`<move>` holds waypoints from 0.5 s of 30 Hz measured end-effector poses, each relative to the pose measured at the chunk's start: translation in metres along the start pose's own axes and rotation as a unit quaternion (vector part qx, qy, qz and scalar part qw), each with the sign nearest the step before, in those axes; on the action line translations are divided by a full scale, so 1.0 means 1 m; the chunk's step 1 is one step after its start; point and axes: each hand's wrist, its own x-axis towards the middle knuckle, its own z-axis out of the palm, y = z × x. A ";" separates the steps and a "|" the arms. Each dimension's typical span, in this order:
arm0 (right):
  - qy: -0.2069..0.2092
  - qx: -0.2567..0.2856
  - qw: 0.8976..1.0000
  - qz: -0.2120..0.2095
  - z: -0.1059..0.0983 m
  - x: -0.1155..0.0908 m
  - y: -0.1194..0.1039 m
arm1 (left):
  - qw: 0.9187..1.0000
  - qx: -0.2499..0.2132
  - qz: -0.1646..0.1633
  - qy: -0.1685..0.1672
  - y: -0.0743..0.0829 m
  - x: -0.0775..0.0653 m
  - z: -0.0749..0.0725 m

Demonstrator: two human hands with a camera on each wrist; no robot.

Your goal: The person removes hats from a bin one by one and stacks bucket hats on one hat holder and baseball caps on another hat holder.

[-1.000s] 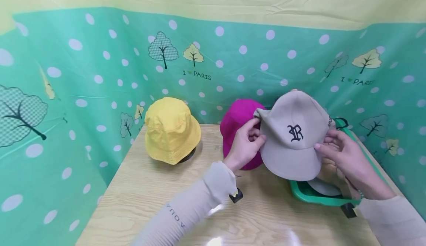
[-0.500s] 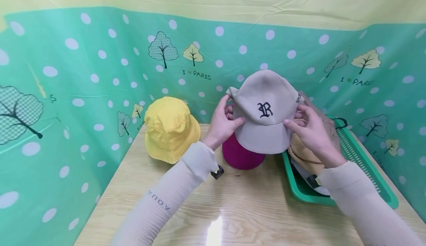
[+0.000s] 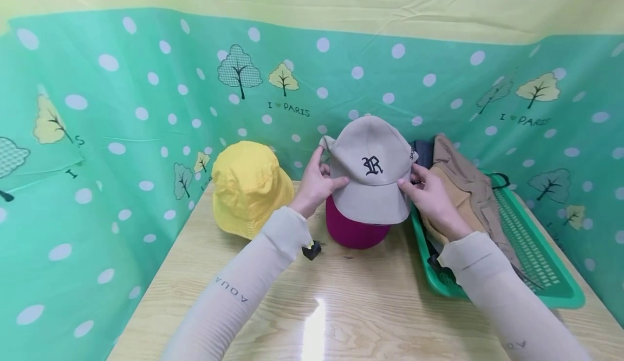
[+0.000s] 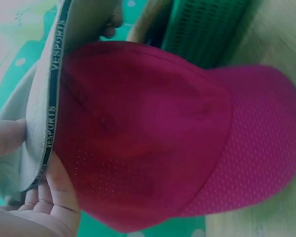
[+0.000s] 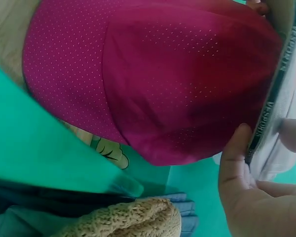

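Observation:
A light grey baseball cap (image 3: 372, 158) with a dark embroidered letter R is held between both hands, its brim toward me. My left hand (image 3: 316, 185) pinches its left edge, thumb outside and fingers within the rim. On the other side my right hand (image 3: 431, 195) pinches the right edge the same way. Beneath it stands a magenta baseball cap (image 3: 358, 228), its crown largely hidden in the head view. Both wrist views show the magenta cap's crown (image 4: 148, 128) and the grey cap's inner band (image 5: 276, 94) over the top of it.
A yellow bucket hat (image 3: 248, 187) stands on the wooden table (image 3: 253, 307) at left. At right is a green plastic basket (image 3: 560, 290) holding a brown cap (image 3: 480, 187), a tan knitted item (image 5: 133, 219) and other headwear. A dotted green curtain (image 3: 341, 90) hangs behind.
Both hands have carried the grey cap left from above the basket to over the magenta cap. During the last half second it came down slightly onto or close to that cap.

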 end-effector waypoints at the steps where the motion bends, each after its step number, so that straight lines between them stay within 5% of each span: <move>1: -0.009 -0.006 1.000 0.001 0.000 0.000 0.000 | 1.000 -0.002 -0.007 -0.002 -0.001 0.000 0.000; 7: -0.060 -0.035 0.997 0.027 -0.002 -0.007 -0.002 | 0.998 -0.002 -0.059 -0.017 -0.006 -0.005 -0.001; 11: -0.082 -0.033 0.995 0.041 0.000 -0.012 -0.001 | 0.998 -0.006 -0.064 -0.027 -0.014 -0.010 -0.002; 15: -0.088 -0.089 0.992 0.035 0.005 -0.016 0.004 | 0.997 -0.002 -0.066 -0.042 -0.026 -0.018 -0.004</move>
